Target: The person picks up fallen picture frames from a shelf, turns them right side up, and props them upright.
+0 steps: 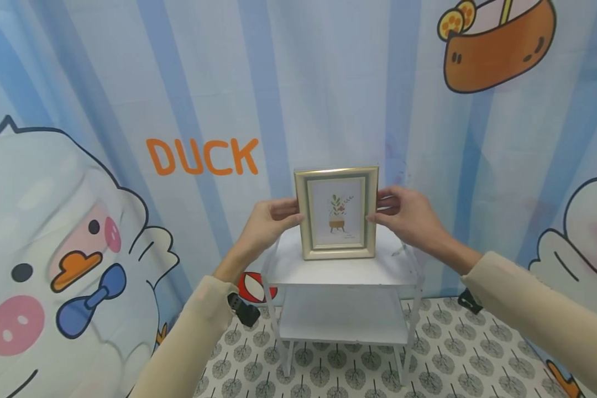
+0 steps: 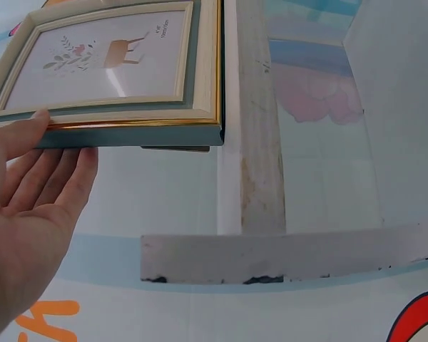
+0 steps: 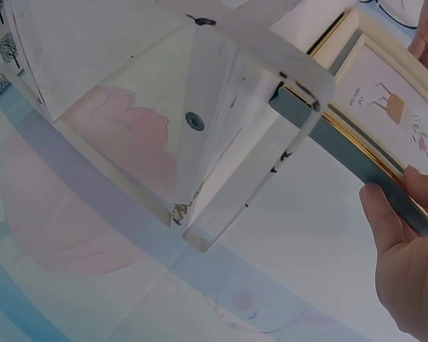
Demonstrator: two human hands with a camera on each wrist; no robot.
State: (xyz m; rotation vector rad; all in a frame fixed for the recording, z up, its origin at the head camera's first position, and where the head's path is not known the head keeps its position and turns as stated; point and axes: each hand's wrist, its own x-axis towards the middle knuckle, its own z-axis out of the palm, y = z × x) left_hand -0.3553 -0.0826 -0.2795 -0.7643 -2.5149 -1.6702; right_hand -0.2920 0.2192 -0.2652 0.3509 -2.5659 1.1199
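A picture frame [image 1: 339, 253] with a gold and cream border stands upright on the top shelf of a small white rack [image 1: 288, 268]. Inside it is a print of a potted plant with green leaves and a red flower. My left hand [image 1: 268, 224] pinches its left side, thumb on the front and fingers behind. On the opposite side my right hand [image 1: 410, 215] grips it the same way. The left wrist view shows the frame's teal side edge [image 2: 135, 135] above the left fingers. In the right wrist view the right thumb lies on the border.
A lower white shelf [image 1: 343, 315] sits beneath the top one. Behind the rack hangs a blue striped curtain [image 1: 328, 83] with cartoon ducks and orange lettering [image 1: 202, 156]. The floor covering [image 1: 328, 370] has a printed tree pattern.
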